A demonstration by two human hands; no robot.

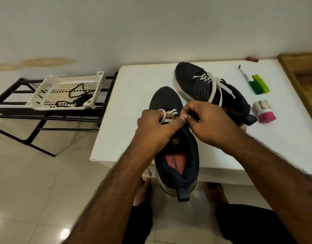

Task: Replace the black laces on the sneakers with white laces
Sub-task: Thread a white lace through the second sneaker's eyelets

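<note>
While the near sneaker [176, 148] sits mid-frame, our left hand [155, 127] and right hand [209, 120] pinch its white lace [166, 114]; black laces [77, 97] upper left.

White table [134, 81] bearing two dark sneakers [201, 83], marker [244, 73], green clip [259, 84], pink-capped tube [264, 111].

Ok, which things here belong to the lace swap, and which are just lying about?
Part of the job:
near sneaker, white lace held by left hand and right hand
far sneaker, already white-laced
black laces in the basket

Lying about:
marker
green item
pink-capped bottle
rack
</note>
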